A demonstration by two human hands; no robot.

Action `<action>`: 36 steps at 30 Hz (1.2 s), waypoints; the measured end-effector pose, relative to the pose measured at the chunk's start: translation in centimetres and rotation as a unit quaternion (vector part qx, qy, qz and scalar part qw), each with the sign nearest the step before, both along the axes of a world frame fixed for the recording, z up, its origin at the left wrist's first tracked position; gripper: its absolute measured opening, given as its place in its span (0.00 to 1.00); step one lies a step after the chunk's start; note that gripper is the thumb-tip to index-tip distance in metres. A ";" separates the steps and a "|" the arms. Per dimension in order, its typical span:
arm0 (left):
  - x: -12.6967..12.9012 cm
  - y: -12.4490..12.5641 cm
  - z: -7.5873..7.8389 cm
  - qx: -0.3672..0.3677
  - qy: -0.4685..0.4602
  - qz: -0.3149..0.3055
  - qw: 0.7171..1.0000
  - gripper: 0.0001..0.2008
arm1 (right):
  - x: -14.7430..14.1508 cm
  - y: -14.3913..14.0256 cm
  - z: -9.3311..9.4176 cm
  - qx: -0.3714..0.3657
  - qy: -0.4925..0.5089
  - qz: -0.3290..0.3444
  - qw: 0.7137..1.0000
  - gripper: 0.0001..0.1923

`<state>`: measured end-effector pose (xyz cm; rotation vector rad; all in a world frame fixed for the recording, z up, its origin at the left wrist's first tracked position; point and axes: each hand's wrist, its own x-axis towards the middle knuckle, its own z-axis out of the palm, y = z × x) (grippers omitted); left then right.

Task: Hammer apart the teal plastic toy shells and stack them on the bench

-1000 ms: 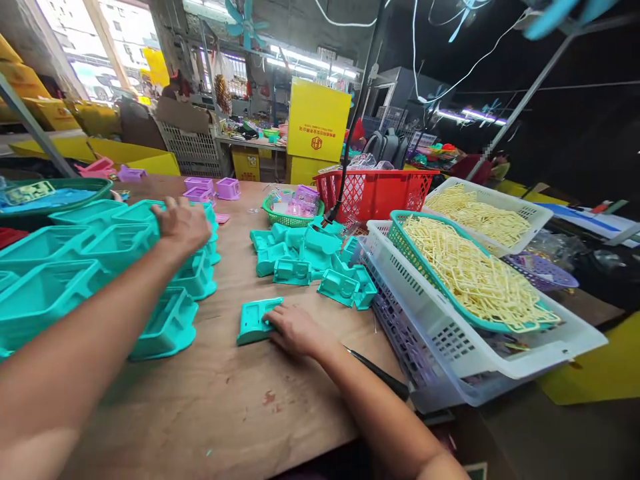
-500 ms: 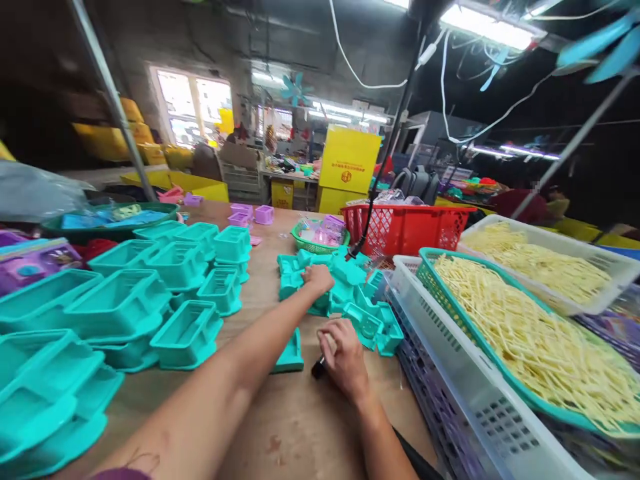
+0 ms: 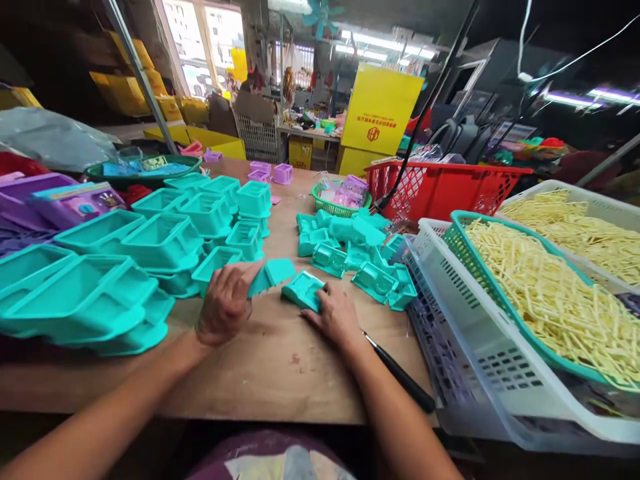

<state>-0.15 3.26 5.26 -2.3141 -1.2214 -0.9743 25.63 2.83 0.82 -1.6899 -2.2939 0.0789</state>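
My left hand (image 3: 227, 301) is closed around a teal plastic piece (image 3: 278, 272), tilted just above the table. My right hand (image 3: 337, 313) has its thumb and fingers on the near right end of another teal plastic part (image 3: 304, 291), which lies on the table. Beside my right wrist lies a tool with a black handle (image 3: 403, 377) and a thin metal shaft, its tip partly hidden by the wrist. Beyond both hands is a loose pile of teal parts (image 3: 345, 233). Stacked teal car-shaped shells (image 3: 165, 233) stand to the left.
To the right are a white basket (image 3: 493, 347) and a green basket (image 3: 453, 230) of pale yellow strips. A red crate (image 3: 445, 193) and a small green basket (image 3: 333, 208) with purple parts sit farther back. Purple pieces (image 3: 283, 174) lie at the table's far side.
My left hand has come back from the pile with a teal piece. My right hand now grips the teal part on the table. The black-handled tool lies by the wrist. The view has tilted down.
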 end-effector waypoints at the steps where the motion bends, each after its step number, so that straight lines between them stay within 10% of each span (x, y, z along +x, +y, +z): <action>1: -1.5 -1.4 -1.5 -0.015 0.030 -0.017 0.999 0.39 | 0.2 0.0 0.4 -0.002 0.004 -0.003 1.000 0.24; 4: -4.7 -4.3 -3.9 -0.131 0.112 -0.095 0.980 0.35 | 1.1 0.4 1.8 0.005 0.036 0.048 0.998 0.32; 9: -4.5 -4.8 -3.3 -0.258 0.120 -0.158 0.945 0.43 | 1.4 2.9 3.1 -0.056 -0.006 0.111 0.992 0.51; 16: -0.2 -2.8 -4.4 -0.296 0.070 -0.019 0.952 0.46 | -0.6 4.8 3.9 -0.105 -0.092 0.152 0.978 0.32; 20: -0.8 -2.3 -3.3 -0.376 -0.094 -0.045 0.921 0.46 | -1.2 4.5 4.4 -0.124 -0.016 -0.006 0.992 0.29; 22: -1.1 -2.1 -2.6 -0.455 -0.260 -0.069 0.849 0.46 | -2.2 4.5 3.8 -0.141 0.009 -0.056 0.988 0.40; 27: 0.1 -1.6 -1.6 -0.526 -0.646 -0.152 0.532 0.43 | -4.6 5.6 2.3 -0.162 -0.031 -0.084 0.983 0.54; 31: 1.7 -0.3 -0.9 -0.516 -0.679 -0.213 0.477 0.44 | -2.8 6.3 3.3 -0.182 0.011 -0.071 0.981 0.56; 36: 2.0 1.7 -1.1 -0.660 -0.620 -0.155 0.396 0.33 | 1.0 5.1 3.2 -0.113 0.348 0.001 0.931 0.48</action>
